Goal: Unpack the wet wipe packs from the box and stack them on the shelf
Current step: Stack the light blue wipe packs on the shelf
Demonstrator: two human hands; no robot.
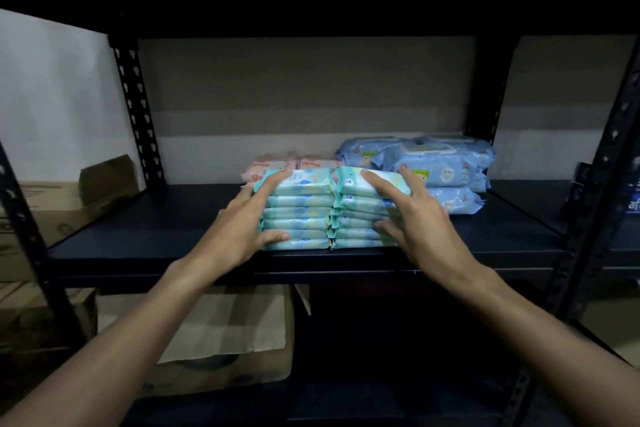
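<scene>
Now my left hand [239,225] and right hand [419,229], fingers spread wide, press the packs [304,204] at frame centre between them; both stacks stand upright, equally near.

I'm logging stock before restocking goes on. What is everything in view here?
Teal wipe packs: two side-by-side stacks, about six each, teal and white, front of the shelf.
Blue wipe packs: several, light blue, piled behind and right of the teal stacks.
Pink wipe packs: at least two, pink, behind the teal stacks.
Shelf: one board, black metal, bearing all the packs.
Cardboard boxes: at least two, brown, one below the shelf, one at left.
Left hand: one, pressing the left stack.
Right hand: one, pressing the right stack.
</scene>
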